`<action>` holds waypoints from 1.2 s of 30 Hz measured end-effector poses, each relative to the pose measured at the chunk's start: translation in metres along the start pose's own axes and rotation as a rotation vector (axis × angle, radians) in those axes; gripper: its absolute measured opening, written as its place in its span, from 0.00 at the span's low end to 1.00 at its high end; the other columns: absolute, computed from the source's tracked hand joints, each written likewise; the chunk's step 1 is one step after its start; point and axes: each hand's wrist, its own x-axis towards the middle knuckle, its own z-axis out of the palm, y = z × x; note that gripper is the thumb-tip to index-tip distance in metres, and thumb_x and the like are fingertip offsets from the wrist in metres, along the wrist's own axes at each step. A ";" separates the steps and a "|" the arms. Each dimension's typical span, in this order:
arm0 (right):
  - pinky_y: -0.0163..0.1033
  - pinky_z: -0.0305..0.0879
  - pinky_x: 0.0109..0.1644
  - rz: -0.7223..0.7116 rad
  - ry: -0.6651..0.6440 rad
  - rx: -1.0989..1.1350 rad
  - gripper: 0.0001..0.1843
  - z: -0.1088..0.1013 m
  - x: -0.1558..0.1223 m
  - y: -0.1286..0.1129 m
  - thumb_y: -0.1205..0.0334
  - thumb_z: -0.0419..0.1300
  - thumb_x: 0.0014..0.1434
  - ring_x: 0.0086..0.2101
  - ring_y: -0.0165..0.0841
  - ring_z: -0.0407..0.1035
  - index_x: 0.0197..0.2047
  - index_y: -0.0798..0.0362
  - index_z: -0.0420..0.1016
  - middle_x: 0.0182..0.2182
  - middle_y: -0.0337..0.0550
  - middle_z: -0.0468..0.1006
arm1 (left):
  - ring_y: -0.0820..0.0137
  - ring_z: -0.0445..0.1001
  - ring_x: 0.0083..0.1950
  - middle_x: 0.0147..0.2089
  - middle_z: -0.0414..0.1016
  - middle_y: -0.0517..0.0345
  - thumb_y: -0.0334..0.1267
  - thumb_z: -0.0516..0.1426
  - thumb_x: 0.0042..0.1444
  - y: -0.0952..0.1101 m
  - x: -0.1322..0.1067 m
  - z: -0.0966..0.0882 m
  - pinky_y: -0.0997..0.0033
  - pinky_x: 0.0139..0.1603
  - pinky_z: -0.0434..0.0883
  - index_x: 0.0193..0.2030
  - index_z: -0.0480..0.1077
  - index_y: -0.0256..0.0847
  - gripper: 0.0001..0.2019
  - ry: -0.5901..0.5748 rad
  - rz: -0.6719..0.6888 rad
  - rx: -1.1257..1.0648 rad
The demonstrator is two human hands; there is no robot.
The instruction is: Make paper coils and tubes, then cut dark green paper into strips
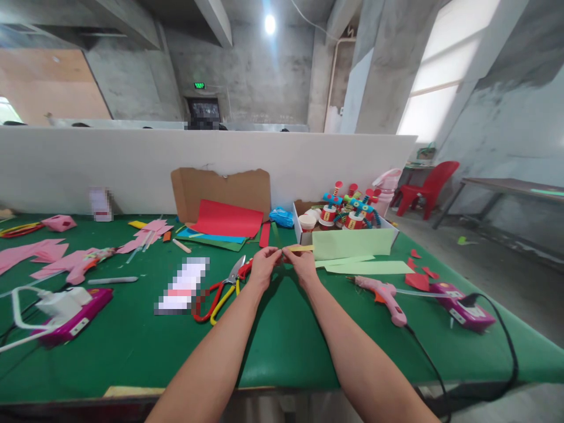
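Note:
My left hand and my right hand meet above the middle of the green table, fingertips pinched close together. Between them they hold two narrow paper strips. A green strip points away from me, and a yellow strip runs out to the right over my right hand. The strips seem to meet at my fingertips, but the fingers hide how they join. Left of my left hand lie red-handled scissors and a yellow-handled pair, overlapping.
A box of paper-cup figures stands behind my right hand, near pale green paper strips. Coloured sheets lie at the back. To the right are a pink glue gun and purple power strip; another purple strip sits left.

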 end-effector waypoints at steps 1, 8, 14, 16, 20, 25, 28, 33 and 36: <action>0.37 0.68 0.30 0.007 -0.001 0.002 0.13 0.000 0.000 -0.001 0.56 0.71 0.36 0.21 0.29 0.68 0.23 0.54 0.75 0.18 0.36 0.74 | 0.76 0.66 0.24 0.22 0.70 0.62 0.47 0.70 0.29 0.000 0.001 -0.001 0.75 0.27 0.61 0.27 0.71 0.37 0.20 0.004 -0.003 0.003; 0.36 0.72 0.34 0.151 -0.055 0.171 0.17 -0.007 0.003 -0.006 0.63 0.73 0.33 0.23 0.27 0.70 0.29 0.54 0.76 0.23 0.34 0.77 | 0.76 0.67 0.25 0.23 0.70 0.63 0.46 0.70 0.29 0.006 0.003 -0.003 0.74 0.29 0.63 0.27 0.70 0.37 0.21 0.020 -0.032 -0.101; 0.35 0.72 0.35 0.291 -0.068 0.252 0.12 -0.009 0.007 0.001 0.64 0.73 0.37 0.22 0.26 0.70 0.24 0.56 0.75 0.20 0.37 0.76 | 0.77 0.66 0.24 0.23 0.70 0.63 0.45 0.71 0.27 0.006 -0.001 0.000 0.74 0.28 0.64 0.27 0.70 0.37 0.21 -0.031 -0.047 -0.078; 0.35 0.72 0.34 0.291 -0.098 0.269 0.12 -0.008 0.006 0.002 0.65 0.74 0.37 0.22 0.27 0.70 0.25 0.56 0.76 0.20 0.38 0.77 | 0.77 0.67 0.24 0.23 0.71 0.62 0.44 0.71 0.27 0.006 -0.001 0.000 0.73 0.28 0.64 0.27 0.70 0.37 0.21 -0.035 -0.048 -0.068; 0.34 0.72 0.33 0.306 -0.127 0.299 0.15 -0.007 0.003 0.002 0.64 0.75 0.36 0.22 0.27 0.71 0.27 0.55 0.76 0.20 0.38 0.77 | 0.77 0.67 0.23 0.23 0.71 0.62 0.44 0.70 0.28 0.004 0.001 -0.001 0.75 0.27 0.63 0.27 0.70 0.37 0.20 -0.020 -0.024 -0.041; 0.35 0.73 0.34 0.296 -0.141 0.287 0.17 -0.006 0.002 0.001 0.63 0.76 0.35 0.22 0.27 0.71 0.29 0.55 0.76 0.21 0.38 0.77 | 0.76 0.68 0.24 0.23 0.71 0.62 0.45 0.70 0.28 0.004 0.001 -0.001 0.74 0.28 0.64 0.27 0.71 0.37 0.20 -0.009 -0.005 -0.026; 0.34 0.72 0.35 0.288 -0.143 0.272 0.18 -0.005 0.002 0.000 0.61 0.77 0.33 0.23 0.26 0.71 0.28 0.55 0.76 0.21 0.36 0.77 | 0.76 0.68 0.25 0.24 0.72 0.61 0.45 0.70 0.28 0.006 0.000 0.000 0.74 0.29 0.65 0.26 0.71 0.37 0.20 -0.009 -0.001 -0.022; 0.33 0.72 0.35 0.262 -0.153 0.272 0.21 -0.004 0.000 -0.001 0.57 0.77 0.31 0.24 0.25 0.71 0.28 0.55 0.77 0.24 0.37 0.78 | 0.76 0.67 0.24 0.22 0.72 0.62 0.43 0.70 0.25 0.009 -0.002 0.002 0.73 0.28 0.65 0.25 0.71 0.37 0.20 0.016 0.003 -0.028; 0.34 0.72 0.34 0.252 -0.144 0.252 0.21 -0.004 0.000 0.000 0.57 0.77 0.31 0.24 0.26 0.70 0.28 0.55 0.76 0.23 0.37 0.78 | 0.74 0.69 0.24 0.22 0.72 0.61 0.41 0.69 0.26 0.008 -0.002 0.001 0.72 0.29 0.67 0.26 0.71 0.36 0.18 -0.010 0.020 -0.021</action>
